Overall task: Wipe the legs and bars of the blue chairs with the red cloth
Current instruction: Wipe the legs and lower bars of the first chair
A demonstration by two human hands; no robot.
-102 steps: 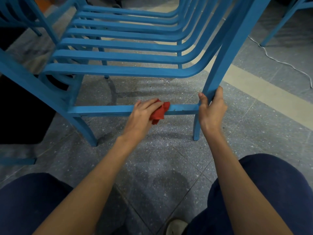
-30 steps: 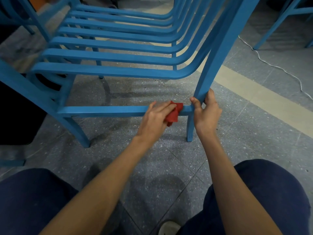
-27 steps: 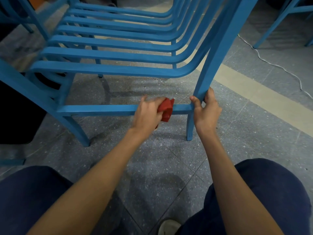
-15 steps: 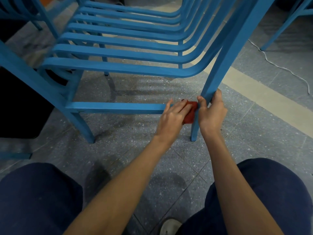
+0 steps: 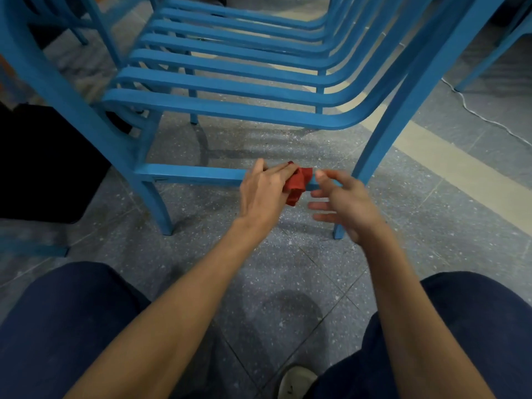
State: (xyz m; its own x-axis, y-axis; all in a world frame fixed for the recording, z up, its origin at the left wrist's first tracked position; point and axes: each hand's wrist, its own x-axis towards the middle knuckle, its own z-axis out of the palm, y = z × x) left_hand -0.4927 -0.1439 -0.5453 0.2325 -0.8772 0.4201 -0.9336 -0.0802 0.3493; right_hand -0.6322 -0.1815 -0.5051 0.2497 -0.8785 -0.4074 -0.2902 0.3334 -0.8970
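**Chairs (image 5: 230, 110).** Blue, slatted, nested in a stack on a speckled grey floor (image 5: 259, 269). A low bar (image 5: 190, 174) ran between the two near legs. More blue chair parts showed at the upper left and upper right edges.

**Cloth (image 5: 299, 184).** Red, bunched small, lying on the right part of the low bar, with a fold hanging below it.

**Left hand (image 5: 264, 194).** Closed over the cloth, fingers laid across it and pressing it to the bar.

**Right hand (image 5: 345, 205).** Released and grasping nothing, fingers spread and slightly blurred. It was just beside the cloth and near the right leg (image 5: 374, 156), which it did not appear to touch.

**Other items.** A black object (image 5: 43, 162) stood at the left. A white cable (image 5: 475, 110) lay on the floor, well apart to the right. A pale shoe (image 5: 293, 381) sat between knees in dark blue trousers.

**Risks, as judged.**
- With no hand steadying the frame, a firm sideways rub could rock or slide the stack.
- The small wad covered little of the bar, so the underside and the joint at the leg could be missed.
- The hands were close enough to knock together or fumble the cloth.
- A shifted leg might catch the cable.

**Markings.** No brand, label or writing could be read on any item.
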